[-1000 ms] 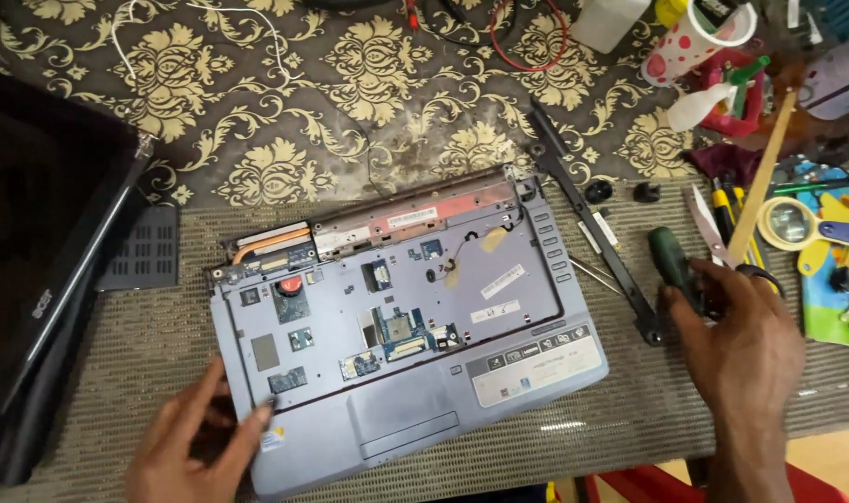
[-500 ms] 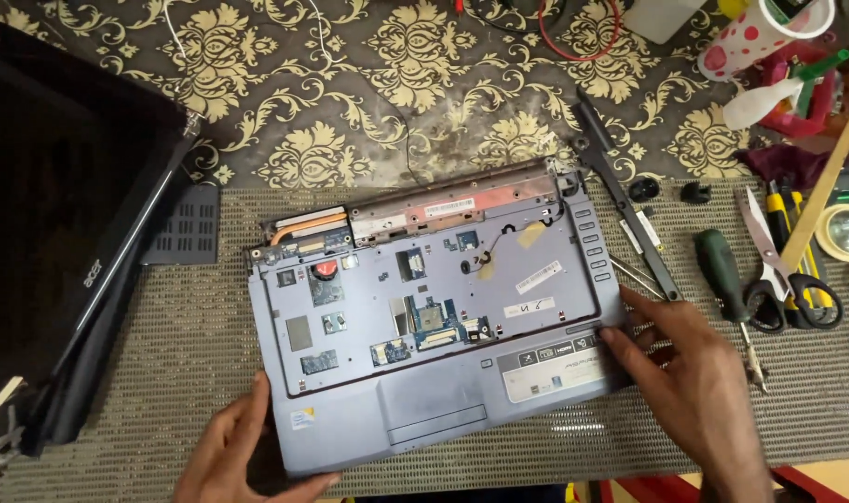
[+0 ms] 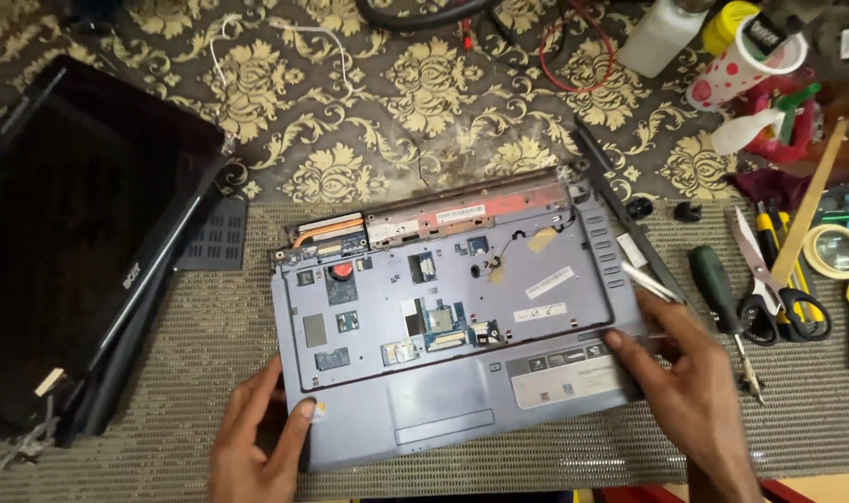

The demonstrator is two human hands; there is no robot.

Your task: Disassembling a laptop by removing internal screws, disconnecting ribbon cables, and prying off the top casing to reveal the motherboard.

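Note:
A blue-grey laptop base with its keyboard removed lies on a woven grey mat, circuit parts and a copper heat pipe exposed. My left hand grips its front left corner, thumb on the palm rest beside the touchpad. My right hand holds the front right edge, fingertips pressed on the palm rest. Neither hand holds a tool.
A detached black laptop screen lies at left over a black panel. At right lie a green-handled screwdriver, scissors, tape roll, a black strip, tweezers. Bottles and cables sit at the back.
My right hand left the screwdriver on the mat and came over to the laptop's right edge. My left hand stayed at the front left corner. The view shifted slightly.

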